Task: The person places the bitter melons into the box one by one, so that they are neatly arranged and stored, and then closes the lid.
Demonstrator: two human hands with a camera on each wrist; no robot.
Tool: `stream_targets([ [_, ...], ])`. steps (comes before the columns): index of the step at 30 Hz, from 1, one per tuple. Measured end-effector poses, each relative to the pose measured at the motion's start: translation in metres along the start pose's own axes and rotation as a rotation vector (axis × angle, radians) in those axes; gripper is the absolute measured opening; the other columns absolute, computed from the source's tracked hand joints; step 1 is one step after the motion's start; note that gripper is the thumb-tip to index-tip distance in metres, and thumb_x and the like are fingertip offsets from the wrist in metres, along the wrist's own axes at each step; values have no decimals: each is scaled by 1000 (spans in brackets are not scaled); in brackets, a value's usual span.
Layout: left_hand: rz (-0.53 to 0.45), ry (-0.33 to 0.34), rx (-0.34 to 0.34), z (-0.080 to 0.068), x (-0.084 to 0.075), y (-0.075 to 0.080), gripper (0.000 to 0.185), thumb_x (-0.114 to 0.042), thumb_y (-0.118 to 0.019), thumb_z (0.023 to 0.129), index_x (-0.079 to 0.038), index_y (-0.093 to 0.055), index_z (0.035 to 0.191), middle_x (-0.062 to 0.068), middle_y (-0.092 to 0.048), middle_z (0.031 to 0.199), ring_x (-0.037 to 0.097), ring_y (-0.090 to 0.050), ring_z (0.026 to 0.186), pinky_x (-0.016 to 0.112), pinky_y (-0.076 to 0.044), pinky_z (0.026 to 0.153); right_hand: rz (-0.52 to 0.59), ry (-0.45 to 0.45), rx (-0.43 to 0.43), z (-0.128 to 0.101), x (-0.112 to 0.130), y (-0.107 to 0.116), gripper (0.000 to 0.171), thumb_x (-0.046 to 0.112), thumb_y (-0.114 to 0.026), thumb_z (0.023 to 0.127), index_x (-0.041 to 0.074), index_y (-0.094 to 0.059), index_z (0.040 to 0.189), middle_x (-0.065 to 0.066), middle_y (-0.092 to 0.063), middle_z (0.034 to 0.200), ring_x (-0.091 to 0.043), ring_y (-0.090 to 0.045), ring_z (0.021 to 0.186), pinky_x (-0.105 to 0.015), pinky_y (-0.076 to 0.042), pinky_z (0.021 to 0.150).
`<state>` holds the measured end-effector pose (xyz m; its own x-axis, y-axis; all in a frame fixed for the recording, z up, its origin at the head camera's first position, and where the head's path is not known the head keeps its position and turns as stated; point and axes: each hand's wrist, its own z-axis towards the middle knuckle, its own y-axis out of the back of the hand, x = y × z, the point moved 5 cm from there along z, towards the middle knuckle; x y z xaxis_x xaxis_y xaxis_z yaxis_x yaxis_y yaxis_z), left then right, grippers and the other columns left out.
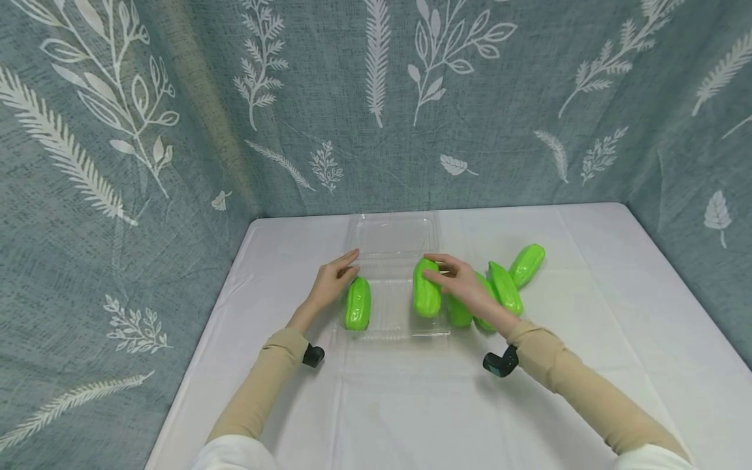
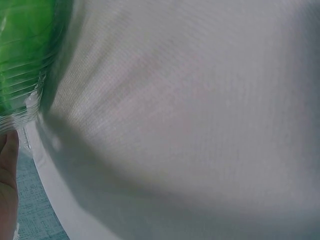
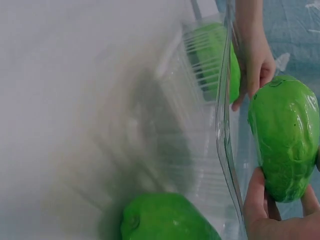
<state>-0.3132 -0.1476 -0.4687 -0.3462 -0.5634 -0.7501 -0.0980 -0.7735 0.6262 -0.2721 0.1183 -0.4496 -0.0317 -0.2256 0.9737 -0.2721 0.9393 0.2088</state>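
My right hand grips a glossy green squash-like vegetable, thumb on one side and fingers on the other. It is held upright over the right part of a clear plastic clamshell box. A similar green squash-like vegetable lies lengthwise inside the box along its left wall. At that wall's far end, my left hand touches the box with extended fingers and thumb. The left wrist view catches only part of this hand, beside the ribbed box wall.
Several more green vegetables lie in a loose group right of the box, partly behind my right hand. The box's lid is folded back toward the curtain. A white cloth covers the table.
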Motion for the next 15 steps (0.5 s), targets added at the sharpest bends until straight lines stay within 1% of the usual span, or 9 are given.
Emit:
stream_targets([
  [4,-6,0,-1,1,0,0,43,-13,-54,97,0,-47,137,15,-44,145,31,-53,125,44,-48,100,14,6,7,1,2,-7,50,25,-61,94,12,-47,139,-21,-43,143,-37,-47,127,-21,-50,72],
  [8,2,0,1,1,1,0,43,-14,-54,97,-1,-47,138,15,-44,145,31,-53,125,43,-48,101,11,15,18,3,0,-12,49,24,-61,94,11,-47,139,-20,-43,143,-37,-47,126,-22,-50,72],
  [11,7,1,2,2,1,0,43,-14,-54,97,-2,-47,138,15,-44,145,31,-53,125,43,-48,101,9,16,18,5,-1,-15,49,25,-61,93,12,-48,138,-19,-43,144,-36,-48,126,-23,-51,74],
  [15,9,7,3,3,2,0,43,-14,-54,97,-2,-47,138,15,-45,145,30,-53,125,43,-48,101,14,5,12,8,-1,-20,49,27,-62,92,14,-49,138,-17,-45,143,-35,-48,126,-28,-53,80],
])
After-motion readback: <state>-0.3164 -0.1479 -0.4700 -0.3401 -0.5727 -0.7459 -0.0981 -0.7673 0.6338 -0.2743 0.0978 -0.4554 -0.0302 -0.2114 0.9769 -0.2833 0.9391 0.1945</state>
